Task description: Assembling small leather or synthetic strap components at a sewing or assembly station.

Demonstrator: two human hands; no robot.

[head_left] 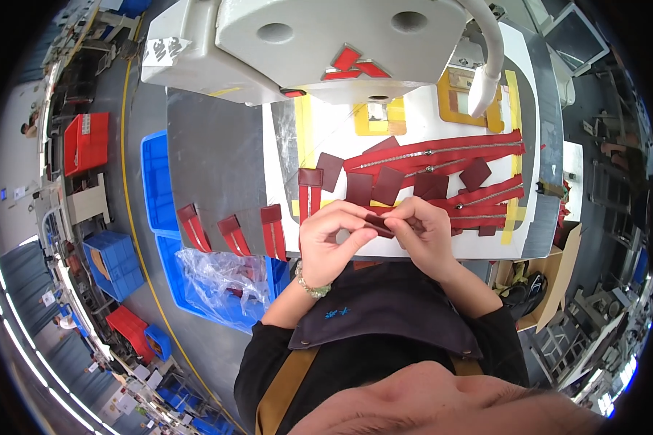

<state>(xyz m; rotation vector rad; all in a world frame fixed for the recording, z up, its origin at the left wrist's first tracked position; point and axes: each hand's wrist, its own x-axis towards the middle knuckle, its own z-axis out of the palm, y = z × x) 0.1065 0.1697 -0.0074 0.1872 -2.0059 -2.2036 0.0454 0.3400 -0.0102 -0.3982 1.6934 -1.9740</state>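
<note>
Close to the table's front edge, my left hand (330,235) and my right hand (424,235) meet, fingers pinched on a small dark red leather patch (379,225). Fingertips cover part of it. Just beyond my hands lie red zippers (442,154) with silver teeth and pullers. Square maroon patches (358,188) are scattered among and over them. Left of my hands, a zipper with a patch at its end (310,179) points toward me. Further left, three more patch-ended zippers (233,235) hang over the front edge.
A large light-grey machine head (341,43) overhangs the table's far side. Yellow frames (471,116) lie beneath it. Blue bins (156,174) stand on the floor at left, one holding clear plastic (225,283). A cardboard box (559,275) sits at the right.
</note>
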